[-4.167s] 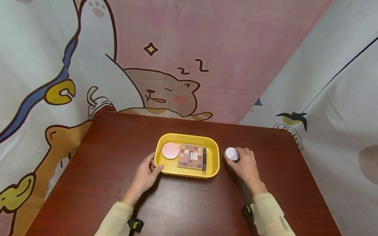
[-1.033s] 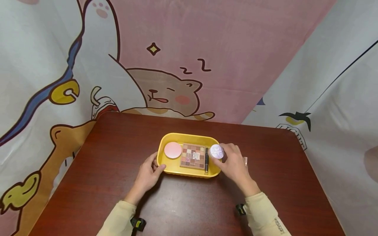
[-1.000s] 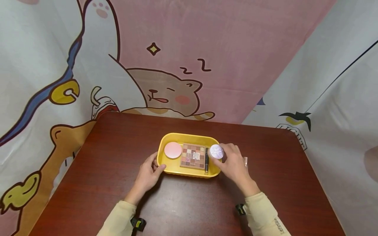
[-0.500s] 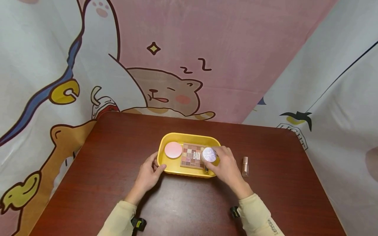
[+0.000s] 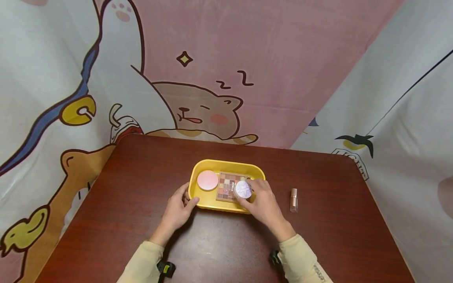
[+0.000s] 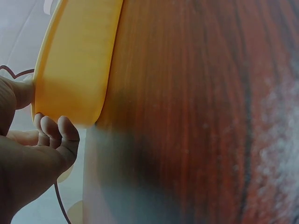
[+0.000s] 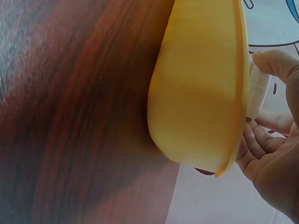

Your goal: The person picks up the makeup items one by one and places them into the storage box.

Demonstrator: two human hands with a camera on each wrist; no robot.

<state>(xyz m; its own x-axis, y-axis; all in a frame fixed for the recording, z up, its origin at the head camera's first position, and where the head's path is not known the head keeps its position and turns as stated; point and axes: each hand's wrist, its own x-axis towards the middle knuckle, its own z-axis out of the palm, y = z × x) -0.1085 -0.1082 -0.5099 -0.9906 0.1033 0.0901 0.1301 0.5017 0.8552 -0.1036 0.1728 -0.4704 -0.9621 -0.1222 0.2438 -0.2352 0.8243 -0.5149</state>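
My right hand [image 5: 265, 206] pinches a round cosmetic jar [image 5: 242, 189] with a purple-white patterned lid, above the right part of a yellow tray [image 5: 207, 198]. In the head view the jar overlaps an eyeshadow palette [image 5: 225, 186] lying inside. The right wrist view shows the jar's pale side [image 7: 259, 91] between thumb and fingers, just over the rim. My left hand [image 5: 178, 207] holds the tray's left end, thumb at the rim, and in the left wrist view its curled fingertips [image 6: 67, 126] meet the outer wall. A pink round compact [image 5: 207, 180] lies at the tray's left; the black pen is almost entirely hidden.
A pink-gold lipstick tube [image 5: 294, 200] lies on the dark red wooden table [image 5: 332, 220], right of the tray. Cartoon-printed curtains [image 5: 283, 59] hang around the table's back and sides. Black straps [image 5: 166, 269] sit at both wrists.
My right hand has carried the jar left from the table, across the tray's right rim, to over the palette. The lipstick has come into view. My left hand stays at the tray.
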